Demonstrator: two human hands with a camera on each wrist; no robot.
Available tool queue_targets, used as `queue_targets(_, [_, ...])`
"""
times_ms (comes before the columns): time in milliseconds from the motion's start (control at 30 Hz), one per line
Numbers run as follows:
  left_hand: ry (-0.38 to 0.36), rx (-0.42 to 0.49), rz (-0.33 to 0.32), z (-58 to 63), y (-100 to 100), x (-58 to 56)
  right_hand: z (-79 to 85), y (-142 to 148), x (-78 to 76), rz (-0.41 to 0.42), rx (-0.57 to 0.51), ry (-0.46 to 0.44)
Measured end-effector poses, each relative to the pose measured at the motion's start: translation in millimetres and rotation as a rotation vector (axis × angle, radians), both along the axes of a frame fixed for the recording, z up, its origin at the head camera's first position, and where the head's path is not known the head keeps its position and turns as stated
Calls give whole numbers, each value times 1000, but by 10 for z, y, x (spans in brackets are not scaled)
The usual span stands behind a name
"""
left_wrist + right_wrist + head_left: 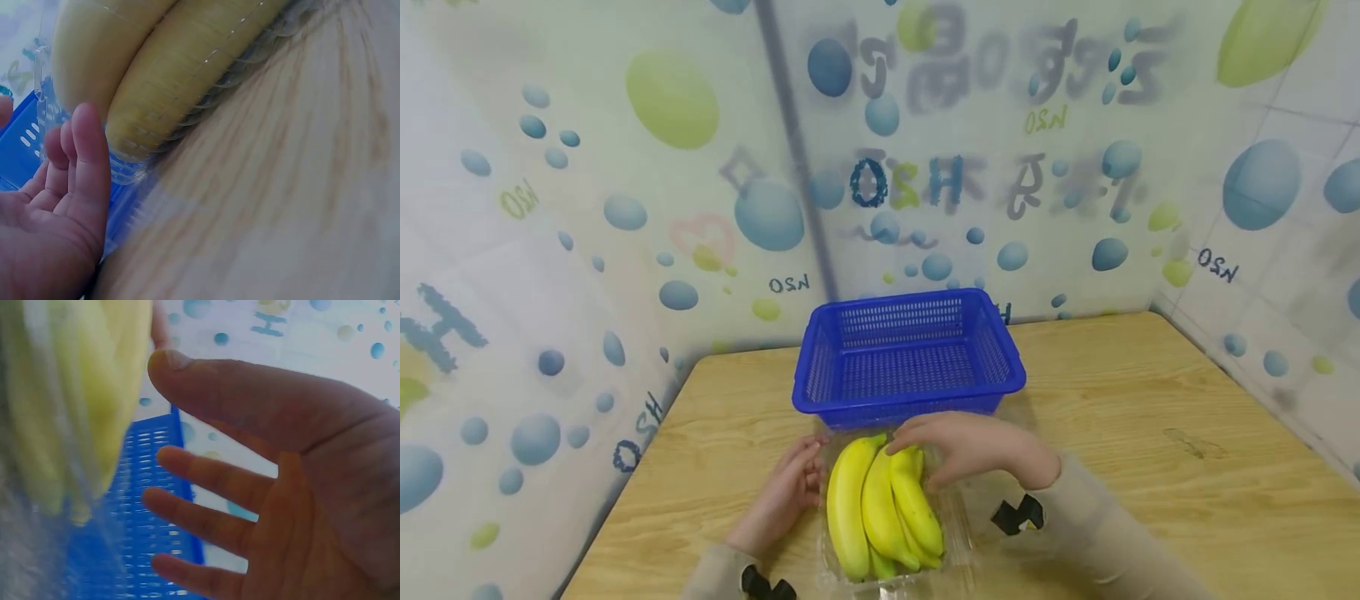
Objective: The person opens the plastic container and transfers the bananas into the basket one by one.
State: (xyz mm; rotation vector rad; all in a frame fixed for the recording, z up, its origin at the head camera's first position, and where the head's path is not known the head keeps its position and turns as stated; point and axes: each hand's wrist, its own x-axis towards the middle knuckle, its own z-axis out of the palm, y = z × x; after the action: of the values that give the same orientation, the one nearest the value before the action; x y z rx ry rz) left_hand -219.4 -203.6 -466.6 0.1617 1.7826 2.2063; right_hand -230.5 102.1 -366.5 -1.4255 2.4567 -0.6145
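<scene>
Several yellow bananas (882, 508) lie side by side in a clear plastic box (824, 550) on the table. My left hand (786, 492) is at the box's left side, its fingertips right at the clear wall. In the left wrist view those fingers (90, 156) are loosely bent beside the banana ends. Over the far right part of the bananas reaches my right hand (973, 446), thumb and fingers apart. The right wrist view shows its spread fingers (206, 515) with nothing between them and the thumb, beside the bananas (81, 406).
Just beyond the box stands a blue plastic basket (910, 406) with perforated walls and nothing inside. The wooden table (1120, 400) meets a patterned wall (760, 308) at the back, and similar walls rise on both sides.
</scene>
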Motion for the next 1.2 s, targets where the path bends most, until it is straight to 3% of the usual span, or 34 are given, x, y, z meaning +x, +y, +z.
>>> queue_targets(200, [23,46,-53,-18,-22,7,-168,-48,-76,67,3,37])
queue_targets(400, [47,39,-79,-18,-28,7,-261,-84,-100,82,22,93])
queue_targets(667, [81,29,-92,-46,-41,7,-277,-133,-57,49,66,117])
queue_targets(900, [91,21,-95,-73,-57,5,-273,-155,-28,66,85,111])
queue_targets(1200, [99,12,-105,-90,-66,-10,-252,-165,13,9,120,103])
